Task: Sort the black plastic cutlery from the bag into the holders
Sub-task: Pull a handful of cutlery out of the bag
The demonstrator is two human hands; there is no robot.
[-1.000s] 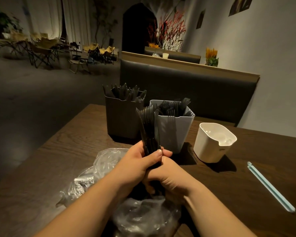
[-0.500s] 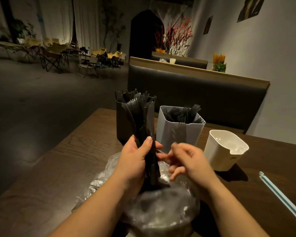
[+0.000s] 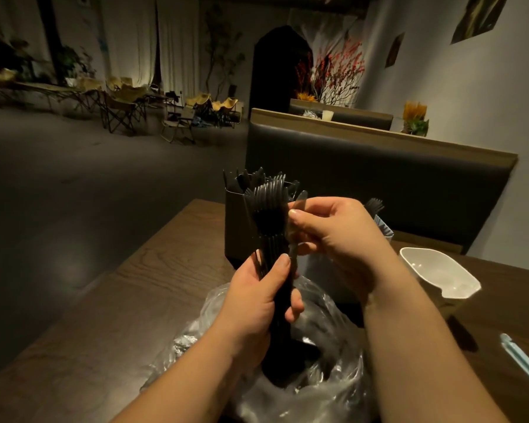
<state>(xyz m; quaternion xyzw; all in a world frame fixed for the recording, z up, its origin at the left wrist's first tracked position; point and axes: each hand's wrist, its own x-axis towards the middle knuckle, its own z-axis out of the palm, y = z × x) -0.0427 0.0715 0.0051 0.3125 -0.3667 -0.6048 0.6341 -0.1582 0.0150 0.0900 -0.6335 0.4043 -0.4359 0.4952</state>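
My left hand [image 3: 258, 303] grips an upright bundle of black plastic cutlery [image 3: 271, 215] by the handles, above the clear plastic bag [image 3: 318, 389] on the table. My right hand [image 3: 333, 236] pinches one black piece, a knife [image 3: 297, 206], at the right side of the bundle. Behind the bundle stands a dark holder [image 3: 235, 227] with black cutlery in it. A pale holder [image 3: 384, 227] with forks is mostly hidden behind my right hand. An empty white holder [image 3: 440, 276] stands to the right.
The dark wooden table [image 3: 135, 300] ends at its left edge close to the holders. A pale blue strip [image 3: 522, 358] lies at the far right. A padded bench back [image 3: 379, 178] runs behind the table.
The left hand has lifted the bundle higher out of the bag. The right hand let go of the bundle's lower end, rose, and now pinches a single piece at its top.
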